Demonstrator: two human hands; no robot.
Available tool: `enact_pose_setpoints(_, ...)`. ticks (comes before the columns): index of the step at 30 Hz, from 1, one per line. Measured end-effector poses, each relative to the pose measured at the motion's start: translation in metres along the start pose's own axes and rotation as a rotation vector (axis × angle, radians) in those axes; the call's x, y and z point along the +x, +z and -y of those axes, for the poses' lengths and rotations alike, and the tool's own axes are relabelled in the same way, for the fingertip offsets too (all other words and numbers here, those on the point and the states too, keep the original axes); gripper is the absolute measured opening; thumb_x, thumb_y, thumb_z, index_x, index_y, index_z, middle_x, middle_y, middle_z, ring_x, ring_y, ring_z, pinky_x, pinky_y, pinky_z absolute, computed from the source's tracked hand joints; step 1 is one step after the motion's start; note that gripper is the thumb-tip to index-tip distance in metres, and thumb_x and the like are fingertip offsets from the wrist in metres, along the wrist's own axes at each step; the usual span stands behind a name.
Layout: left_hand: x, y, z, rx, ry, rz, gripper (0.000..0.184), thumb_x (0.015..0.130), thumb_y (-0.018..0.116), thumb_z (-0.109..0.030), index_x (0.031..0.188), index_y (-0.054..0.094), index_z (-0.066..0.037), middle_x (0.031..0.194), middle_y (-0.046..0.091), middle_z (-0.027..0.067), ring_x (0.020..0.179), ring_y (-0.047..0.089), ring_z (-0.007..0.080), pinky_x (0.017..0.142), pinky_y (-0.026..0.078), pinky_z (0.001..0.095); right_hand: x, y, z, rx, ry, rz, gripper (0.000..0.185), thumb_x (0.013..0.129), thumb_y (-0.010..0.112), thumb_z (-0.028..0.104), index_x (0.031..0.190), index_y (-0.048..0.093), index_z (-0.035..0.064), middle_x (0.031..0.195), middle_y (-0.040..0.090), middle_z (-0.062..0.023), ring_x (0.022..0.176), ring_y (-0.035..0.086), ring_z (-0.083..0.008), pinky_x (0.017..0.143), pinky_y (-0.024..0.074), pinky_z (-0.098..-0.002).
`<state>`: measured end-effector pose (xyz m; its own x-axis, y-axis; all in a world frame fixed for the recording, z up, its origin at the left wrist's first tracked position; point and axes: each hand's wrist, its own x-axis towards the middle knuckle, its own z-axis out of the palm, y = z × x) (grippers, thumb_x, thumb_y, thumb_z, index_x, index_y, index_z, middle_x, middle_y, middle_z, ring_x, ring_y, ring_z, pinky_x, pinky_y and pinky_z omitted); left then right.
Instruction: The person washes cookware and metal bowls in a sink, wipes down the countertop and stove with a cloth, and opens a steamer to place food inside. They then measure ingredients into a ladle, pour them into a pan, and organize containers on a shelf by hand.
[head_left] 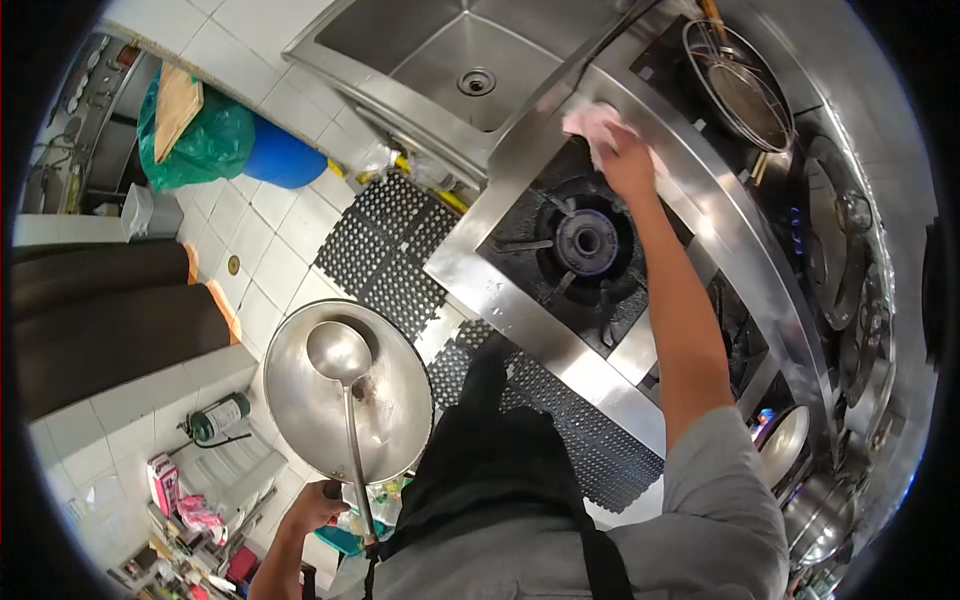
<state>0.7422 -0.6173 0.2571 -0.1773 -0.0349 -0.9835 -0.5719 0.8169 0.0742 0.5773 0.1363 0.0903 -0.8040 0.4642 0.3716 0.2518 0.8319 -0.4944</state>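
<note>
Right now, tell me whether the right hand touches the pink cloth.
Touching: the head view shows the right hand laid directly on the pink cloth.

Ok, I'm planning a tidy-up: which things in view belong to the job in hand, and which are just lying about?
Apparently in use:
pink cloth, in the right hand
stove, under the cloth
wok, apparently held by the left hand
ladle, inside the wok

Seemingly just about:
strainer
green bag
wooden board
green cylinder

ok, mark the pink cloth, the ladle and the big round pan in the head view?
Pink cloth [590, 124]: head view, on the part showing beside the right hand [627, 163].
Ladle [339, 353]: head view, on its bowl.
Big round pan [301, 420]: head view, on its bare inner wall.
</note>
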Motion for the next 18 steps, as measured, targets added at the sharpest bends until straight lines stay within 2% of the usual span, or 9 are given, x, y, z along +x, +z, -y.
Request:
enact_pose_setpoints(1,0.004,0.001,0.008,-0.046,-0.010,-0.004,0.027,0.076,0.082,-0.008,0.074,0.057,-0.002,0.061,0.057,0.0047,0.050,0.057,0.0148,0.046,0.042,0.0320,0.020,0.005,0.034,-0.025,-0.030,0.048,0.032,0.087,0.067,0.024,0.115,0.073,0.0084,0.118,0.071,-0.0216,0.109,0.066,-0.0401,0.096,0.0523,-0.0462)
enact_pose_setpoints(3,0.007,0.000,0.018,-0.130,-0.021,-0.013,0.026,0.076,0.082,-0.008,0.075,0.058,-0.002,0.061,0.057,0.0042,0.050,0.057,0.0144,0.046,0.042,0.0316,0.031,0.024,0.079,0.043,0.157,0.195,0.027,0.078,0.073,0.025,0.101,0.077,0.0114,0.106,0.075,-0.0174,0.096,0.072,-0.0373,0.088,0.0574,-0.0435)
enact_pose_setpoints(4,-0.002,0.001,0.007,-0.090,-0.024,-0.034,0.025,0.077,0.081,-0.007,0.074,0.057,-0.003,0.061,0.057,0.0041,0.051,0.057,0.0141,0.046,0.042,0.0312,0.021,0.020,0.111,0.054,0.309,0.377,0.024,0.077,0.074,0.028,0.096,0.078,0.0129,0.101,0.076,-0.0155,0.093,0.073,-0.0342,0.085,0.0587,-0.0422)
enact_pose_setpoints(6,-0.004,0.001,0.006,-0.107,-0.008,-0.057,0.025,0.077,0.080,-0.006,0.073,0.056,-0.003,0.061,0.058,0.0045,0.050,0.057,0.0144,0.046,0.042,0.0310,-0.026,0.017,0.168,0.079,0.221,0.410,0.017,0.077,0.075,0.030,0.086,0.077,0.0156,0.094,0.076,-0.0109,0.088,0.074,-0.0305,0.080,0.0594,-0.0422)
enact_pose_setpoints(8,0.002,0.000,0.008,-0.101,0.001,-0.090,0.025,0.077,0.078,-0.006,0.071,0.054,-0.004,0.061,0.059,0.0052,0.049,0.057,0.0151,0.045,0.043,0.0312,-0.100,0.062,0.184,0.339,-0.083,0.349,0.011,0.075,0.076,0.028,0.078,0.074,0.0184,0.091,0.072,-0.0092,0.093,0.068,-0.0318,0.083,0.0532,-0.0472)
enact_pose_setpoints(9,0.001,-0.001,0.005,-0.099,0.017,-0.096,0.025,0.077,0.078,-0.006,0.071,0.054,-0.004,0.061,0.058,0.0052,0.048,0.057,0.0154,0.044,0.043,0.0314,-0.129,0.041,0.221,0.156,-0.193,0.447,0.010,0.076,0.075,0.026,0.081,0.073,0.0176,0.101,0.069,-0.0091,0.108,0.061,-0.0321,0.089,0.0470,-0.0507)
enact_pose_setpoints(11,0.001,-0.008,-0.004,-0.057,0.062,-0.092,0.024,0.076,0.078,-0.005,0.071,0.055,-0.004,0.060,0.057,0.0052,0.046,0.056,0.0159,0.043,0.044,0.0318,-0.177,0.021,0.248,0.111,-0.176,0.480,0.019,0.083,0.069,0.022,0.099,0.068,0.0118,0.110,0.060,-0.0106,0.117,0.051,-0.0302,0.094,0.0417,-0.0491)
enact_pose_setpoints(15,0.012,-0.023,-0.001,0.036,0.107,-0.091,0.022,0.076,0.075,-0.005,0.068,0.055,-0.003,0.056,0.056,0.0051,0.045,0.056,0.0148,0.041,0.043,0.0312,-0.253,-0.047,0.204,0.248,-0.020,0.281,0.025,0.076,0.076,0.016,0.099,0.066,0.0117,0.116,0.059,-0.0116,0.113,0.054,-0.0356,0.094,0.0436,-0.0490)
enact_pose_setpoints(18,-0.014,-0.015,-0.041,0.099,0.130,-0.098,0.021,0.075,0.076,-0.004,0.070,0.056,-0.003,0.057,0.057,0.0052,0.046,0.057,0.0147,0.043,0.045,0.0309,-0.330,-0.124,0.159,0.168,0.085,0.276,0.030,0.072,0.078,0.012,0.099,0.065,0.0112,0.117,0.060,-0.0135,0.115,0.055,-0.0378,0.100,0.0445,-0.0507)
